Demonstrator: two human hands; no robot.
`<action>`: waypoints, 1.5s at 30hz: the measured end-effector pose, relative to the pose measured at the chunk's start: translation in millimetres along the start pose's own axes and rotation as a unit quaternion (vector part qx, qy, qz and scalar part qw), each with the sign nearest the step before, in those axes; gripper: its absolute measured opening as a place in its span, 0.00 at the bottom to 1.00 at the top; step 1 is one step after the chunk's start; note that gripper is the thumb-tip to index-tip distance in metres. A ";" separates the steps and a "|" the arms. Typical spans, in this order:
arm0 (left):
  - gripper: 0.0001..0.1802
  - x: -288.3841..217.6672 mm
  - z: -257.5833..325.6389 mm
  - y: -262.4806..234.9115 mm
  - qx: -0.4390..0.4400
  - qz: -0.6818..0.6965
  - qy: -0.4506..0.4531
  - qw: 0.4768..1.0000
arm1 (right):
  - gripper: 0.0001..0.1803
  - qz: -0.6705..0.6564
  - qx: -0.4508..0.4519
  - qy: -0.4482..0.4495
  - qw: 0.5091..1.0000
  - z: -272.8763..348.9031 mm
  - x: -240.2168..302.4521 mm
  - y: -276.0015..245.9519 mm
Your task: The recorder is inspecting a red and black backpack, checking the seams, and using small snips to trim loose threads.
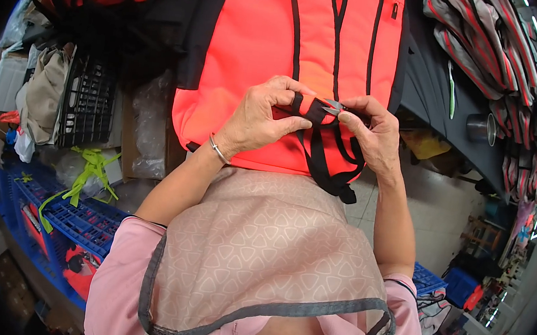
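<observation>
A bright orange-red bag (253,56) with black piping lies in front of me, its lower edge against my apron (276,226). My left hand (257,118) is closed on a black strap (316,111) at the bag's near part, thumb and fingers pinching it. Small metal snips (333,108) stick out of my right hand (375,129), which is closed around them. Their pointed blades reach left and lie at the strap; whether they touch it I cannot tell. Below my hands, loose black webbing (320,166) hangs in a loop over the bag's edge.
Grey bags with red stripes (487,46) are piled at the right, beside a metal cup (481,130) and a green-and-white stick-like tool (451,91) on the dark table (429,73). At left stand a black crate (87,101) and blue crates (82,217) with yellow-green strips (92,173).
</observation>
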State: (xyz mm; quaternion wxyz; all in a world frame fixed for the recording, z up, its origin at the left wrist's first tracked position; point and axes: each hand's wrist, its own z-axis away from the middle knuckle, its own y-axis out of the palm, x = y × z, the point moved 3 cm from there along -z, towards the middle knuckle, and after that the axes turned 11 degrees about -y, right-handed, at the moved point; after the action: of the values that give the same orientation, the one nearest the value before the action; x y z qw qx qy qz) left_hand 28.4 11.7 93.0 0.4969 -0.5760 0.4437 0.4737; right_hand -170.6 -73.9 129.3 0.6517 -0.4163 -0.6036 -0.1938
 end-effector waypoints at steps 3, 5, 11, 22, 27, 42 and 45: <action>0.15 0.0 1.5 -0.3 -0.005 0.003 0.006 1.000 | 0.11 0.099 -0.045 -0.054 0.993 6.5 10.1 -3.9; 0.15 -0.5 2.0 -0.6 -0.002 -0.001 0.010 1.000 | 0.11 0.143 -0.069 -0.091 0.983 10.3 20.6 -4.4; 0.15 -0.7 1.0 0.6 -0.009 -0.037 0.040 0.999 | 0.12 0.378 -0.064 -0.269 0.884 15.8 43.5 4.1; 0.15 2.9 1.7 2.5 -0.010 -0.053 0.055 0.997 | 0.14 0.449 -0.071 -0.321 0.831 21.5 44.1 5.8; 0.15 0.6 3.7 2.2 -0.013 -0.058 0.057 0.997 | 0.14 0.465 -0.071 -0.329 0.819 21.9 44.7 5.6; 0.16 1.6 3.8 3.6 -0.017 -0.070 0.063 0.995 | 0.15 0.461 -0.064 -0.334 0.820 22.3 33.1 2.8; 0.15 2.2 4.0 3.9 -0.008 -0.045 0.050 0.998 | 0.15 0.462 -0.065 -0.339 0.817 20.7 34.3 4.9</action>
State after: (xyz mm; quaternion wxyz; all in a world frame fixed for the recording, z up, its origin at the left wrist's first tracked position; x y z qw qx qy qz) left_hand 24.5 15.2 90.0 0.4904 -0.6226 0.4379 0.4245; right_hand -173.1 -46.4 158.7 0.3899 -0.7270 -0.5096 0.2444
